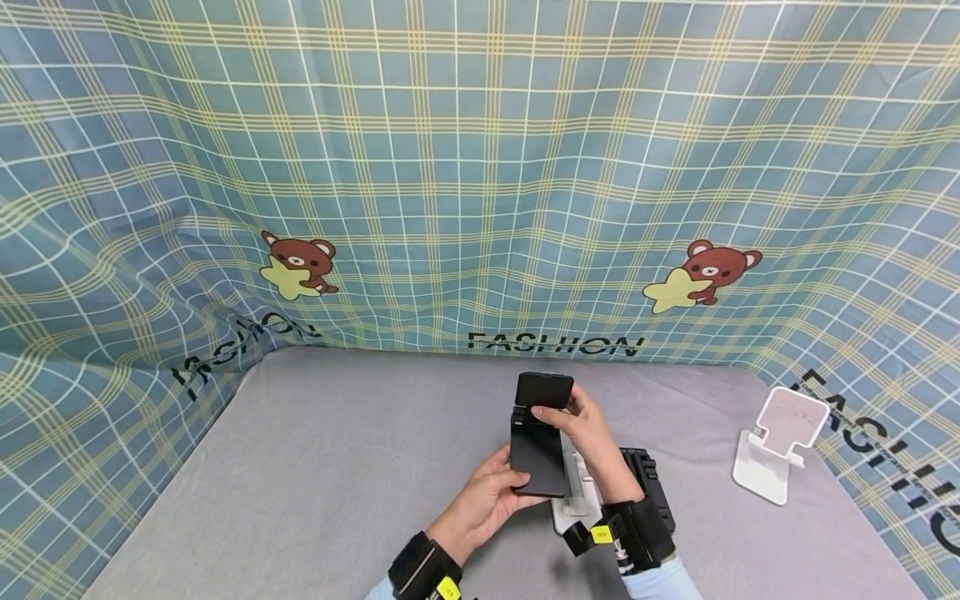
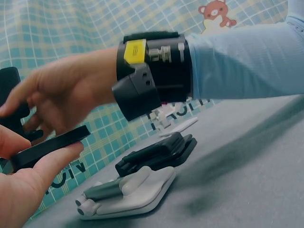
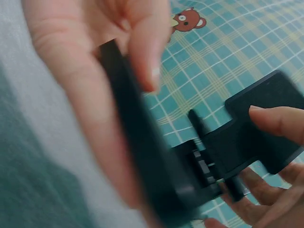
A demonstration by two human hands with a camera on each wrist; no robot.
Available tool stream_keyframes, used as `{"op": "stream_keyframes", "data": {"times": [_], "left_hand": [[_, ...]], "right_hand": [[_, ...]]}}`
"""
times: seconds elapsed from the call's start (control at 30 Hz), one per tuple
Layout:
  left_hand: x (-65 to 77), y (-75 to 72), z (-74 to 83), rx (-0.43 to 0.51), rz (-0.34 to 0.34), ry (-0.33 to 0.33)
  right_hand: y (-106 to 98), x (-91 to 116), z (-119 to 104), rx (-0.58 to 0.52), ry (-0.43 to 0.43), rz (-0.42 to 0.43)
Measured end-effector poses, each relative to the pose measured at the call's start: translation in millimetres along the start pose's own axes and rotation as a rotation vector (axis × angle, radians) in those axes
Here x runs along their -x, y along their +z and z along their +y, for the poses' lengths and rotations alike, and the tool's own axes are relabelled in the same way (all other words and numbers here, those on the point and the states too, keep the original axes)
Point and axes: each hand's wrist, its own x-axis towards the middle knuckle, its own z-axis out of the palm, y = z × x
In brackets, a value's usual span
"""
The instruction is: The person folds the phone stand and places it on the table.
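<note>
Both hands hold a black folding phone stand [image 1: 538, 462] above the table, its hinge unfolded between base and upper plate. My left hand [image 1: 480, 504] grips the base, thumb on its face and fingers beneath. At the upper plate, my right hand [image 1: 588, 429] pinches with the thumb in front and the fingers behind. The right wrist view shows the hinge arm and crossbar between the hands, with the base [image 3: 137, 128] seen edge-on. Under the right forearm lie a folded white-and-grey stand [image 2: 147, 194] and another folded black stand [image 2: 156, 152], both partly hidden in the head view.
An unfolded white phone stand [image 1: 761, 471] with a pinkish plate stands at the table's right side. Grey cloth covers the table [image 1: 315, 483]. A blue plaid curtain [image 1: 480, 208] with bears hangs along the back and both sides.
</note>
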Motion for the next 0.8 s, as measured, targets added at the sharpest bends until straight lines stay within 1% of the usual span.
{"op": "stream_keyframes", "data": {"times": [0.2,0.3,0.47,0.63,0.73,0.8], "left_hand": [[-2.5,-5.6,-6.0,-0.033,0.011,-0.008],[-2.7,-7.5,-8.6,-0.051,0.015,-0.014],[-2.0,-9.1,-8.6,-0.067,0.043,-0.01],[-3.6,-10.2,-4.1,-0.076,0.064,0.008],[-4.9,-11.4,1.0,-0.062,0.06,0.011],[-5.4,-12.7,5.0,-0.058,0.058,0.008]], "right_hand": [[-8.8,2.9,-9.9,-0.021,-0.216,-0.072],[-11.0,3.4,-11.2,0.025,-0.278,-0.09],[-12.0,3.2,-11.7,0.115,-0.317,-0.112],[-10.7,3.6,-12.5,0.147,-0.373,-0.132],[-7.9,4.1,-11.6,0.157,-0.38,-0.175],[-5.9,4.3,-10.3,0.16,-0.366,-0.23]]}}
